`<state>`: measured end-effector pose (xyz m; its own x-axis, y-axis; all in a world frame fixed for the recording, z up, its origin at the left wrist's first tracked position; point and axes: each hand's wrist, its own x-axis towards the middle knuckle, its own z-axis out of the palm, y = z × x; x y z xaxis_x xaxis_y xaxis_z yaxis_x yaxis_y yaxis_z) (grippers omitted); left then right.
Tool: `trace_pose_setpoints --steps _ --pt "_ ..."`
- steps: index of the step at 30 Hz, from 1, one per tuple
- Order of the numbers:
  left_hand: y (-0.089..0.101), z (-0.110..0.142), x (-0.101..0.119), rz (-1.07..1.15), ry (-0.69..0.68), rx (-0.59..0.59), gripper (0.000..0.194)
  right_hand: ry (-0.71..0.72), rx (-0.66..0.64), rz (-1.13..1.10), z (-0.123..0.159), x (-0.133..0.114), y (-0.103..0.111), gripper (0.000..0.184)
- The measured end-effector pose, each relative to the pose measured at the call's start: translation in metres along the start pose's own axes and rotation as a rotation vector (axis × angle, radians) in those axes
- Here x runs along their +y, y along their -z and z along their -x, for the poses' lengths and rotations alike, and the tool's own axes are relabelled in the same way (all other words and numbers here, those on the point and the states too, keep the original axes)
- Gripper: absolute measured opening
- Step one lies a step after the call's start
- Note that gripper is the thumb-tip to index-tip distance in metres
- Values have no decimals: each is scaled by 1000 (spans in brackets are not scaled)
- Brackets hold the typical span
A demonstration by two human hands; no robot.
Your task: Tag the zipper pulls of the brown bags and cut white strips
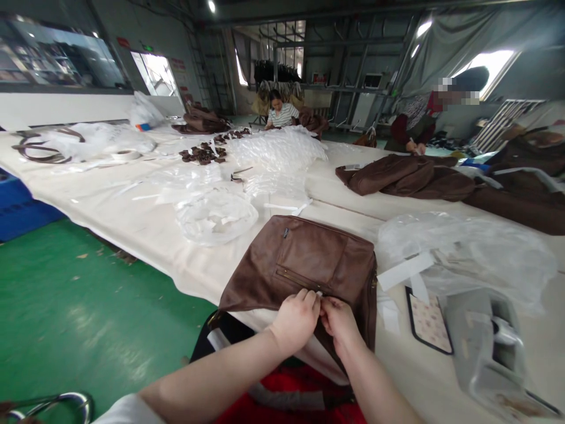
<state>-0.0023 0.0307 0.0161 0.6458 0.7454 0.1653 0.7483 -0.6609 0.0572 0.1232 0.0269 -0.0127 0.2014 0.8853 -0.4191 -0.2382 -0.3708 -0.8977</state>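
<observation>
A brown leather-look bag (309,247) lies on the cloth-covered table in front of me, with a zipper (300,278) across its face and a small zip pull near its far edge. Both my hands meet at the near end of that zipper. My left hand (298,318) is closed in a pinch, with a small whitish bit showing at its fingertips. Beside it, nearly touching, my right hand (338,318) is closed too, its fingertips pressed together at the bag. Whatever lies between the right fingertips is hidden.
Clear plastic bags (216,215) lie beyond the bag, more plastic (468,247) to its right. A phone (429,321) and grey plastic-wrapped item (485,347) sit at right. Brown bags (406,176) lie farther back. Two people work across the table. A blue crate (22,203) stands left.
</observation>
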Motion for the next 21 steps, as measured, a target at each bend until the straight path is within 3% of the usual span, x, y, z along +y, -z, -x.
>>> trace_pose_setpoints --steps 5,8,11,14,17,21 --pt "2 3 1 -10 -32 -75 23 41 -37 -10 5 2 2 29" --pt "9 1 -3 149 13 -71 23 54 -31 -1 5 4 3 28" --pt "16 -8 -19 479 252 -74 30 58 -11 3 4 3 1 27" --pt "15 -19 -36 687 422 -193 41 65 14 3 4 3 -2 31" --pt "9 -24 -42 754 387 -313 47 82 27 1 5 5 -2 35" --pt "2 -22 -34 793 363 -364 40 98 38 7 4 8 0 37"
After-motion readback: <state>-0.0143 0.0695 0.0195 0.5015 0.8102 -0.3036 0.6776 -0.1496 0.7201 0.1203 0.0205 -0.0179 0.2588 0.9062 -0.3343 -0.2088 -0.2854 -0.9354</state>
